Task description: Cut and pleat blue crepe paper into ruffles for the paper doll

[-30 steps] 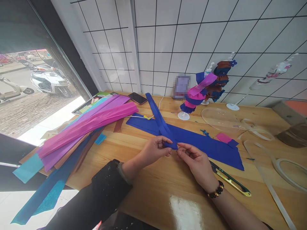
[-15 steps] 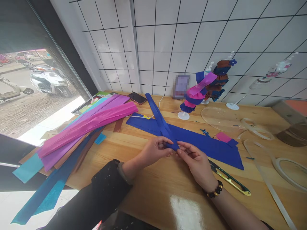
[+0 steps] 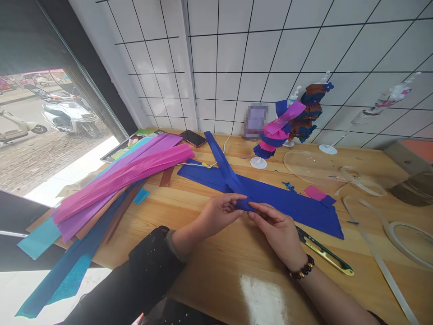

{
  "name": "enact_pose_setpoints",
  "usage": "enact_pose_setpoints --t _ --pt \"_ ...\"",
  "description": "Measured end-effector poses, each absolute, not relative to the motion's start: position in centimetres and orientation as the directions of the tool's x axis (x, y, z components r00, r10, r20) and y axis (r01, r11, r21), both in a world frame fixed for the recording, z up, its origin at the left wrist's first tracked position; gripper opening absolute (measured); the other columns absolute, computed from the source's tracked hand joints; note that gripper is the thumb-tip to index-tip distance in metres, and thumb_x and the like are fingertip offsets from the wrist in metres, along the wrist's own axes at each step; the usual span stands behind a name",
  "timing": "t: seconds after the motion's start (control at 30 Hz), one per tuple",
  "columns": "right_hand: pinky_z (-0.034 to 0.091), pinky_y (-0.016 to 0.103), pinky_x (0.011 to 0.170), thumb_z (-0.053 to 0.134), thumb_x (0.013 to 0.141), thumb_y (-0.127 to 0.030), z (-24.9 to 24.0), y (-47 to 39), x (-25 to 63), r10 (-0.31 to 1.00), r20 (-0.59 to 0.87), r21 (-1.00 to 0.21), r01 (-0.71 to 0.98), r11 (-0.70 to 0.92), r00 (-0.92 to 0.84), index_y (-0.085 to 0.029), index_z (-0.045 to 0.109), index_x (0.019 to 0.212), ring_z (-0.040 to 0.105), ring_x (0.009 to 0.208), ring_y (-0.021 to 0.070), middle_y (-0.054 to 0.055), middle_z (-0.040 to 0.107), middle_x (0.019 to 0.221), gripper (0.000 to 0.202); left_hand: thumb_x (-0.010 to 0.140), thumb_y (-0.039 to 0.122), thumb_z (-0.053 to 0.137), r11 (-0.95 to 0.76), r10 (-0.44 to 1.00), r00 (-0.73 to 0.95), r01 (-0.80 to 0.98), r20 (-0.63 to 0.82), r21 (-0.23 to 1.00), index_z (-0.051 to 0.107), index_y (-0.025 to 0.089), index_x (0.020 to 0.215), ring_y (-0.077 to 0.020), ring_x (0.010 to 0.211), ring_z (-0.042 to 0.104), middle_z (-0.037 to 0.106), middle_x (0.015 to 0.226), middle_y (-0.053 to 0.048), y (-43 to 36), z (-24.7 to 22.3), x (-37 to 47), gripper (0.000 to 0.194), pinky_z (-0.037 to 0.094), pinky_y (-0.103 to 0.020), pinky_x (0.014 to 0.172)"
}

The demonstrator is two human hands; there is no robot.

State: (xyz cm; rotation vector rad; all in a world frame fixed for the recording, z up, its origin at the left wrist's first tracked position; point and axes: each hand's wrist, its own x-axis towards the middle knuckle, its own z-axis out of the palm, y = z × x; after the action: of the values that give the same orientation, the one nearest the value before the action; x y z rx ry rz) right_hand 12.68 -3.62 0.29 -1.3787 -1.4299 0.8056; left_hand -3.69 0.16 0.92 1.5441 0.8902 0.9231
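Observation:
Between my two hands is the near end of a folded strip of blue crepe paper [image 3: 222, 161]. My left hand [image 3: 219, 213] pinches that end from the left, thumb below and fingers above. From the right, my right hand [image 3: 275, 228] pinches the same end between thumb and forefinger. The strip runs away from me toward the wall and crosses over a wide flat sheet of blue crepe paper [image 3: 291, 203] on the table. Just beyond my right hand lies a green and gold utility knife [image 3: 326, 253].
Pink, purple, brown and teal crepe paper [image 3: 125, 180] is piled at the left, partly over the table edge. A phone [image 3: 193, 138] lies by the wall. Doll figures in paper dresses [image 3: 275, 133] stand at the back. Rolls of white tape [image 3: 411, 243] and a clear plastic disc [image 3: 309, 167] are at the right.
My fingers have shifted slightly along the end of the blue strip, and the pinched end now lies flatter between them. The other things have stayed in place.

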Motion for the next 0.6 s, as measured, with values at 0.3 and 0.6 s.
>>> enact_pose_setpoints --t 0.3,0.6 --pt "0.050 0.027 0.070 0.061 0.072 -0.026 0.31 -3.67 12.75 0.963 0.262 -0.897 0.382 0.220 0.060 -0.023 0.069 0.088 0.059 0.081 0.0152 0.004 0.066 0.088 0.019 0.074 0.026 0.057 -0.348 0.878 0.411 0.198 0.245 0.916 0.067 0.015 0.086 -0.0099 0.062 0.055 0.063 0.074 -0.004 0.22 0.92 -3.86 0.019 0.044 -0.019 0.057" --pt "0.048 0.027 0.068 0.059 0.074 -0.026 -0.08 -3.66 12.87 0.959 0.281 -0.898 0.358 0.254 0.024 -0.023 0.068 0.088 0.058 0.079 0.0142 0.004 0.063 0.087 0.017 0.071 0.026 0.060 -0.317 0.899 0.375 0.195 0.228 0.928 0.068 0.013 0.082 -0.0102 0.061 0.055 0.064 0.074 -0.005 0.28 0.88 -3.88 0.018 0.043 -0.019 0.056"
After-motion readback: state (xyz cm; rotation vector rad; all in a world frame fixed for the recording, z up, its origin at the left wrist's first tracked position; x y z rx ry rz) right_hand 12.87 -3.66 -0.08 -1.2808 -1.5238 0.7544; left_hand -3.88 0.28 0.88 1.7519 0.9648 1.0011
